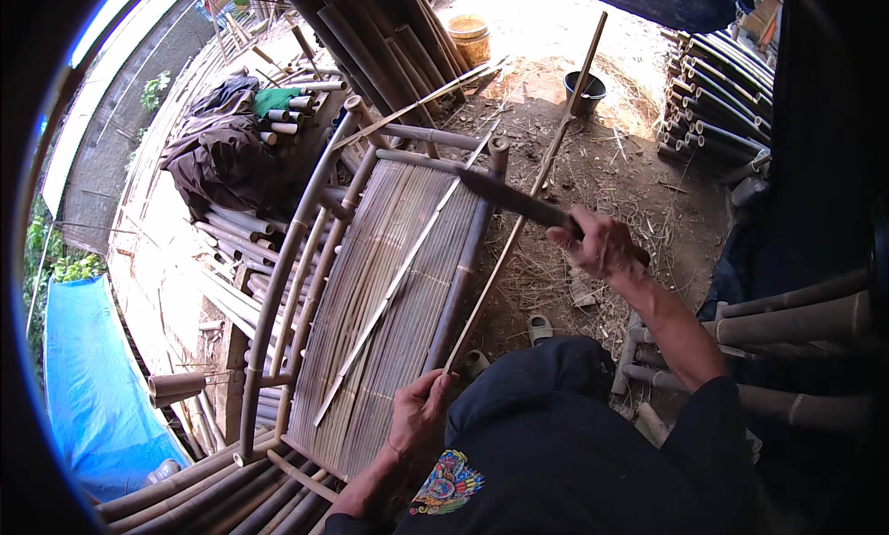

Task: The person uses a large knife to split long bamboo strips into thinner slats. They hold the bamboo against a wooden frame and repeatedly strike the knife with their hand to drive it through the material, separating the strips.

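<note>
A long thin bamboo strip (519, 216) runs slanted along the right edge of the bamboo frame (389, 285), from near the person's lap up toward the black bucket (584, 89). The left hand (419, 415) is closed around its lower end, probably to keep it steady. The right hand (602, 243) is closed on the handle of a big knife (509, 197), the blade lying across the strip above the frame, as for shaving it. Left of the frame lie bamboo poles (227, 225), dark cloth (218, 151) and a blue tarp (93, 387).
</note>
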The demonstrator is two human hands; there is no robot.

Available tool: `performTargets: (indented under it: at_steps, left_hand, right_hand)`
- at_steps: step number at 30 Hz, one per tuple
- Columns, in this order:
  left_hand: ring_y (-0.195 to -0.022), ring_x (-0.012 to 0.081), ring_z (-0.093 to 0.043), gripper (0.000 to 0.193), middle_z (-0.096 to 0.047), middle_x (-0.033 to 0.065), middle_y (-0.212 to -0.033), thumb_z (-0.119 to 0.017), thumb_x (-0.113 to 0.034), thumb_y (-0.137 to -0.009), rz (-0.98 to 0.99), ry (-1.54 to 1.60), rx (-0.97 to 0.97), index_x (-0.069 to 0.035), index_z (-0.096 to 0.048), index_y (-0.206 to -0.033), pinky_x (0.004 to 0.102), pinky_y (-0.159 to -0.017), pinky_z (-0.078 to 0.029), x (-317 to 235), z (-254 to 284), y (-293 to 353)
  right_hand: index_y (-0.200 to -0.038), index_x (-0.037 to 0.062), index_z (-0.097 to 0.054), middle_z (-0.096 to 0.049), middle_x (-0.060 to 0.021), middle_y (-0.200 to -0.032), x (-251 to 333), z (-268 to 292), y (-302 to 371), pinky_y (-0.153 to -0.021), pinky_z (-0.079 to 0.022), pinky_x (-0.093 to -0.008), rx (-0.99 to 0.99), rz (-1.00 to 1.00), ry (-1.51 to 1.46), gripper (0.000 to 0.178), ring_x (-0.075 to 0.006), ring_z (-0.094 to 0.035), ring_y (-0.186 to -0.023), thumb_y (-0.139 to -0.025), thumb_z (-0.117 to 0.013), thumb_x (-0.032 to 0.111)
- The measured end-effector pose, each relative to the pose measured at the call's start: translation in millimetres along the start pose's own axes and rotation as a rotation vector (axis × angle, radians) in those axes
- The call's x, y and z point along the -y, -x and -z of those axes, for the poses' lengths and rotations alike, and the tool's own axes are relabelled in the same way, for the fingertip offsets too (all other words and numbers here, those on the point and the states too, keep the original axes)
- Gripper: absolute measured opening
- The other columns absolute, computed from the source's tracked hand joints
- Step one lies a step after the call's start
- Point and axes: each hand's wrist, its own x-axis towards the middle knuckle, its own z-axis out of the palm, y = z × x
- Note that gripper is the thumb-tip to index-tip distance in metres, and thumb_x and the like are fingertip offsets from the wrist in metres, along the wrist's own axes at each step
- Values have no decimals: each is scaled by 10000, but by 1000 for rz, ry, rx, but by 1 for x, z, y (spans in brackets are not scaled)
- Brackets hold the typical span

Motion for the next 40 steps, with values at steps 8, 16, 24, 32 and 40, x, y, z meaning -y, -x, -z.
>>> performTargets:
  at_steps: [8, 16, 24, 32, 40]
  left_hand:
    - [-614, 51, -543, 231, -562, 52, -602, -577, -210, -938, -204, -279, -38, 4, -663, -935, 267, -545, -454, 22, 5, -7]
    - [-634, 47, -532, 262, -587, -4, -635, -556, -216, -952, -118, -284, 48, 23, -662, -941, 251, -555, -448, 12, 18, 6]
    - [-513, 25, -384, 325, -462, -63, -606, -526, -344, -974, 167, 281, 207, -59, -644, -874, 196, -456, -285, -2, -4, -57]
    - [-495, 31, -371, 370, -457, -58, -605, -496, -368, -984, 29, 322, 239, -67, -600, -798, 203, -441, -271, -39, -28, -78]
    - [-510, 36, -413, 348, -479, -55, -623, -534, -355, -968, -5, 202, 333, -49, -613, -823, 192, -458, -295, -3, -16, -22]
  right_hand:
    - [-792, 83, -539, -527, -84, -489, -65, 5, -30, -431, -487, -389, -173, -287, 13, 655, -224, -584, -453, -894, -342, 699]
    - [-772, 84, -571, -548, -69, -561, -118, 17, -35, -440, -462, -404, -167, -704, -12, 706, -236, -586, -496, -899, -275, 713]
    - [-726, 120, -489, -494, -11, -510, 21, -18, 10, -348, -438, -326, 3, -64, -75, 635, -127, -505, -389, -879, -346, 720]
    - [-762, 80, -524, -559, -112, -587, 84, -54, 39, -487, -499, -404, -143, 181, -143, 583, -307, -634, -556, -852, -504, 655]
    - [-787, 103, -546, -558, -54, -496, -29, 0, -10, -406, -477, -388, -111, -281, -132, 696, -221, -600, -444, -877, -283, 742]
